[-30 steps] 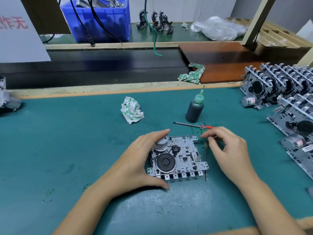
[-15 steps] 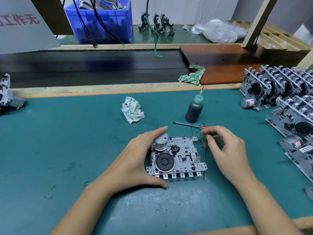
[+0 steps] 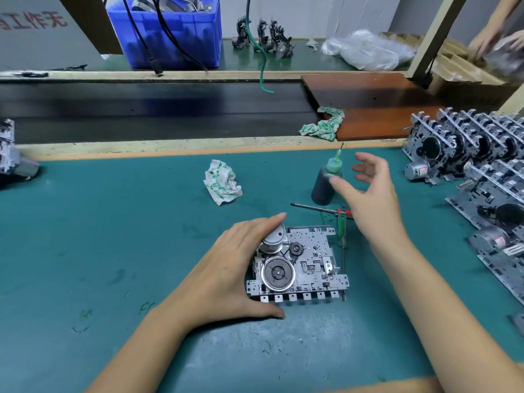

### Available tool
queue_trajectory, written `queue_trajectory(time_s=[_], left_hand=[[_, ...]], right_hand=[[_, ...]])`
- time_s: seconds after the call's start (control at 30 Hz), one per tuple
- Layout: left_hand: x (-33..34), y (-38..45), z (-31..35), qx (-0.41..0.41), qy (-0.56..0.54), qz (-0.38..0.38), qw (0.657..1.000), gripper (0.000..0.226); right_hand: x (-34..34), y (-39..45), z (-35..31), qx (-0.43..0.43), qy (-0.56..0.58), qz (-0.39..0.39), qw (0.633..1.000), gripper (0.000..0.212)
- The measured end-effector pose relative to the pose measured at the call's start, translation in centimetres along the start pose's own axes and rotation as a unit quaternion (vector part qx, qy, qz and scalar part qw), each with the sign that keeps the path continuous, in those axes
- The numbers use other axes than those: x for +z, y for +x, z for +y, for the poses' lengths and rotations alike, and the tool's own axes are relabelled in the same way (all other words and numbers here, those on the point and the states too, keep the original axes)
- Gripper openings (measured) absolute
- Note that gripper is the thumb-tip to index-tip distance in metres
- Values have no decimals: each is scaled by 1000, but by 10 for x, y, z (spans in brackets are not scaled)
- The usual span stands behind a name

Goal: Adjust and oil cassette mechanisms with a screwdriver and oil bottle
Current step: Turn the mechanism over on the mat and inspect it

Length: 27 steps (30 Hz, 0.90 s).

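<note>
1. The mechanism (image 3: 300, 265) lies flat on the green mat (image 3: 113, 236), just below the middle of the view, its row of tabs toward the person.
2. The left hand (image 3: 235, 268) cups the mechanism's 9 o'clock side: fingers curled over the motor (image 3: 273, 239) at its far-left corner, thumb against the near-left corner.
3. The right hand (image 3: 368, 191) is off the mat at 1 o'clock from the mechanism, fingers spread and holding nothing; it is blurred.
4. The oil bottle (image 3: 326, 182) stands upright at 12 o'clock from the mechanism, dark body, green nozzle up. The right thumb is just beside it; whether they touch cannot be told.
5. A red-handled screwdriver (image 3: 320, 209) lies on the mat between bottle and mechanism, tip toward 9 o'clock, handle partly under the right hand.
6. A green-handled screwdriver (image 3: 341, 231) lies along the mechanism's 3 o'clock edge, shaft pointing toward the person.
7. A crumpled rag (image 3: 222, 186) sits at 11 o'clock from the mechanism, well apart.
8. More mechanisms (image 3: 476, 154) are stacked in rows at the mat's 3 o'clock edge.
9. A second rag (image 3: 323, 126) lies on the brown board (image 3: 368, 109) beyond the mat's far rim.
</note>
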<state>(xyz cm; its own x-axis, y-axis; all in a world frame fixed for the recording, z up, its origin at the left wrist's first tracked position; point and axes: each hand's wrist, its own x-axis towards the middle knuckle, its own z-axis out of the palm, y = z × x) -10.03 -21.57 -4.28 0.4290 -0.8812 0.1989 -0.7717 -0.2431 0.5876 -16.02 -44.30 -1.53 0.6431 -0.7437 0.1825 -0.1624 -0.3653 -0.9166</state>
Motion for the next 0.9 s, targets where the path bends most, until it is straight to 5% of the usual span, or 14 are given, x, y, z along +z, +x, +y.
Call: queue_trajectory(time_s=[0.1, 0.2, 0.27, 0.33, 0.4, 0.5, 0.77, 0.83, 0.9], left_hand=[[3, -1, -5, -39, -51, -1, 998, 121], [6, -1, -11, -57, -76, -3, 995, 123], [6, -1, -12, -58, -90, -5, 994, 123], [6, -1, -13, -56, -99, -4, 994, 121], [6, 0, -13, -53, -100, -1, 994, 120], [7, 0, -15, -55, -103, 0, 993, 119], [8, 3, -14, -65, -207, 52, 975, 128], [3, 7, -16, -102, -340, 75, 932, 126], [-5, 10, -13, -145, -512, 52, 845, 120]], right_hand=[[5, -11, -11, -102, 107, 99, 984, 21], [-9, -23, -10, -153, 89, -67, 982, 16], [-17, -26, -11, -143, -53, -280, 948, 47], [-16, -31, -10, -112, -204, -431, 872, 94], [-11, -36, -8, -135, -302, -472, 817, 124], [-9, -44, -7, -208, -401, -443, 774, 135], [-11, -38, -26, -248, -445, -357, 783, 94], [-15, -33, -32, -179, -337, -368, 848, 81], [-13, -35, -30, -37, -79, -456, 886, 65]])
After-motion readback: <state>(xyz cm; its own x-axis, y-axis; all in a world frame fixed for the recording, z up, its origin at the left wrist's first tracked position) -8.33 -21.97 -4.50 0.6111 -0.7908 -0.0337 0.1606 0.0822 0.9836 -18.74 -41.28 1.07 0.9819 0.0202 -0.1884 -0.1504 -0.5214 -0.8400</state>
